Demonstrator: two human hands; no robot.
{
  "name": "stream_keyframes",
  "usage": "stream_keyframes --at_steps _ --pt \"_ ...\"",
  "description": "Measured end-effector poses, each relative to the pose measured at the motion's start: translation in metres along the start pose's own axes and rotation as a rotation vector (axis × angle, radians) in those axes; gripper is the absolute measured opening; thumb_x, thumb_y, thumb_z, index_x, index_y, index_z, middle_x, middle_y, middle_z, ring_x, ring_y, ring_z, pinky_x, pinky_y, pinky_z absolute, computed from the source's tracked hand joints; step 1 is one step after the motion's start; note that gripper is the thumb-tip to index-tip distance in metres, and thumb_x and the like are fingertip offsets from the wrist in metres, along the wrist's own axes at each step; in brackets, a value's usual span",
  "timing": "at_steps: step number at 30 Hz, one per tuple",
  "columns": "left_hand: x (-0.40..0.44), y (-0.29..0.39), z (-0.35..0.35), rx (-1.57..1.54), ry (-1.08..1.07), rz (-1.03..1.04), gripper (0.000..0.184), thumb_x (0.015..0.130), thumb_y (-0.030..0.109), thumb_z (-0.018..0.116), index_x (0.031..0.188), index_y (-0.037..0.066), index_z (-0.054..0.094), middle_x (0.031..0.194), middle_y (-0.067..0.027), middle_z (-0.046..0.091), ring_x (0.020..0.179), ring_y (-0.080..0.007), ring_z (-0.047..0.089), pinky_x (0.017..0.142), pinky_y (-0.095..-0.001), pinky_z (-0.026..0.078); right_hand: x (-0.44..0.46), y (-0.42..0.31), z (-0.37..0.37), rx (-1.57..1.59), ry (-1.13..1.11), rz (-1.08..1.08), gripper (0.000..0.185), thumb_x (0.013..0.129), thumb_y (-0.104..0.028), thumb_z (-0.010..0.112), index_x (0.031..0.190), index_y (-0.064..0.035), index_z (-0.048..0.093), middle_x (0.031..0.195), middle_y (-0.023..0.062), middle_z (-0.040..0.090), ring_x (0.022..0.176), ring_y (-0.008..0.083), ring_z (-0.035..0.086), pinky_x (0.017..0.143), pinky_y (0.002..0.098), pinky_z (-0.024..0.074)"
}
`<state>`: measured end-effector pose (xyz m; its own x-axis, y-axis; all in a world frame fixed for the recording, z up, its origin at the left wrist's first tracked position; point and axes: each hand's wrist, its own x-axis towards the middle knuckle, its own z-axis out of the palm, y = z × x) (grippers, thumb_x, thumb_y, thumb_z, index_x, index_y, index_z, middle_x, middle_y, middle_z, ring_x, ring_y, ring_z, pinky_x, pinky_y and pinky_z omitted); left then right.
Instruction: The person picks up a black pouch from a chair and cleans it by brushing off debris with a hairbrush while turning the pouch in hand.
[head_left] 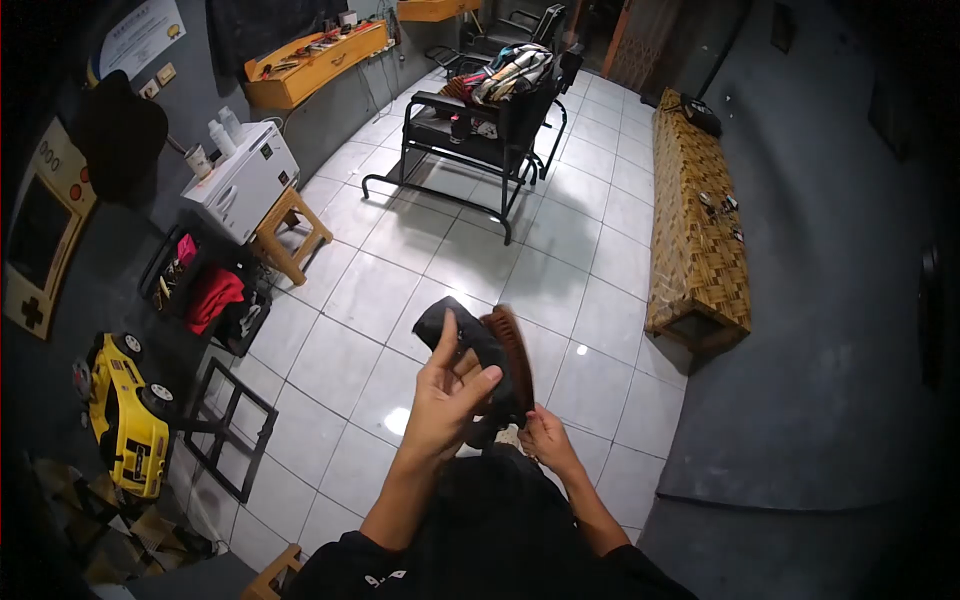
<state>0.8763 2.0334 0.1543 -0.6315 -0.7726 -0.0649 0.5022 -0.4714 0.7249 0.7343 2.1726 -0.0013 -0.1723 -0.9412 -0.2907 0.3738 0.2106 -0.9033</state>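
My left hand (452,392) is closed around a dark black object (440,318), its thumb and forefinger on the near side; what kind of object it is I cannot make out. Close against its right side is a brush (512,345) with dense brown bristles, held upright. My right hand (546,441) grips the brush's lower end, with the fingers wrapped round it. Whether the bristles touch the black object I cannot tell. Both hands are in front of my body, above the tiled floor.
A black chair (470,140) piled with cloths stands ahead. To the right is a long woven-patterned bench (695,220). On the left are a white cabinet (245,185), a wooden stool (290,235), a black cart (205,290), a black metal frame (232,430) and a yellow toy car (135,430).
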Motion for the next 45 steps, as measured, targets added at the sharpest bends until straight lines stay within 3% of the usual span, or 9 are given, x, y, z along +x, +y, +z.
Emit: stream_keyframes --at_steps 5,8,10,17,21,31,37,40,45 --pt "-0.005 0.011 0.001 0.031 0.004 0.069 0.081 0.082 -0.01 0.056 0.147 0.011 0.012 0.108 -0.0074 0.054 0.097 -0.0122 0.054 0.081 -0.023 0.046 -0.004 0.13 -0.073 -1.082 0.228 0.423 0.047 0.089 -0.043 0.048 0.092 0.0013 0.063 0.095 0.0231 0.062 0.09 0.0457 0.057 0.078 0.0484 0.0442" --pt "-0.01 0.01 0.001 0.038 -0.036 0.051 0.081 0.081 -0.01 0.056 0.147 0.011 0.012 0.11 -0.0066 0.051 0.098 -0.0119 0.052 0.085 -0.0233 0.044 -0.025 0.16 -0.095 -1.195 0.108 0.693 0.051 0.087 -0.047 0.049 0.099 0.0005 0.064 0.093 0.0267 0.062 0.091 0.0451 0.058 0.081 0.049 0.0439" --pt "-0.012 0.01 -0.001 0.061 -0.064 0.035 0.082 0.081 -0.01 0.056 0.147 0.011 0.011 0.111 -0.0061 0.049 0.099 -0.0119 0.051 0.086 -0.0234 0.043 -0.026 0.168 -0.101 -1.177 0.19 0.393 0.047 0.089 -0.045 0.048 0.09 -0.0002 0.064 0.078 0.0201 0.063 0.073 0.0364 0.06 0.066 0.0436 0.0461" --pt "-0.011 0.012 0.013 0.091 -0.108 0.081 0.091 0.081 -0.01 0.057 0.147 0.013 0.0 0.12 -0.0081 0.045 0.106 -0.0147 0.051 0.092 -0.0269 0.041 -0.015 -0.01 -0.015 -0.019 0.143 0.048 0.037 0.093 -0.035 0.053 0.084 0.0004 0.056 0.057 0.0003 0.044 0.048 0.0097 0.04 0.044 0.0239 0.0339" --pt "-0.011 0.008 0.008 0.1 -0.04 -0.009 0.089 0.082 -0.009 0.057 0.147 0.015 0.001 0.11 -0.007 0.051 0.097 -0.0107 0.053 0.083 -0.0216 0.044 -0.02 -0.043 0.018 0.285 -0.085 -0.216 0.047 0.086 -0.047 0.055 0.086 -0.0007 0.053 0.057 0.0012 0.044 0.047 0.0084 0.038 0.042 0.0231 0.0304" --pt "-0.018 0.01 0.004 -0.067 -0.117 -0.028 0.092 0.084 -0.009 0.051 0.146 0.024 -0.007 0.106 -0.0078 0.051 0.09 -0.0118 0.052 0.079 -0.0237 0.045 -0.013 0.135 -0.082 -1.307 0.253 0.397 0.045 0.085 -0.045 0.058 0.078 -0.0012 0.067 0.071 0.0168 0.063 0.06 0.0326 0.059 0.056 0.0387 0.0446" --pt "-0.012 0.006 0.004 -0.03 -0.119 0.006 0.092 0.086 -0.009 0.049 0.145 0.025 -0.012 0.126 -0.0086 0.041 0.101 -0.0117 0.049 0.085 -0.0254 0.044 -0.017 0.104 -0.069 -0.819 0.366 0.123 0.043 0.09 -0.041 0.054 0.078 0.0004 0.061 0.055 0.0082 0.052 0.044 0.0126 0.047 0.044 0.0292 0.0397" --pt "-0.012 0.005 0.004 -0.017 -0.102 0.021 0.096 0.084 -0.01 0.051 0.145 0.026 -0.014 0.129 -0.0108 0.038 0.104 -0.0144 0.05 0.087 -0.0275 0.045 -0.019 0.008 -0.021 -0.049 0.24 0.107 0.039 0.094 -0.035 0.049 0.076 -0.0016 0.056 0.056 0.0037 0.049 0.046 0.0109 0.042 0.044 0.0256 0.0354" --pt "-0.009 0.008 0.012 0.035 -0.118 0.035 0.101 0.081 -0.013 0.054 0.144 0.026 -0.015 0.128 -0.0133 0.038 0.105 -0.0176 0.052 0.086 -0.0307 0.049 -0.019 -0.052 0.02 0.093 -0.002 -0.122 0.037 0.096 -0.035 0.047 0.078 -0.0031 0.052 0.057 -0.0024 0.042 0.046 0.0053 0.036 0.042 0.0207 0.0288"
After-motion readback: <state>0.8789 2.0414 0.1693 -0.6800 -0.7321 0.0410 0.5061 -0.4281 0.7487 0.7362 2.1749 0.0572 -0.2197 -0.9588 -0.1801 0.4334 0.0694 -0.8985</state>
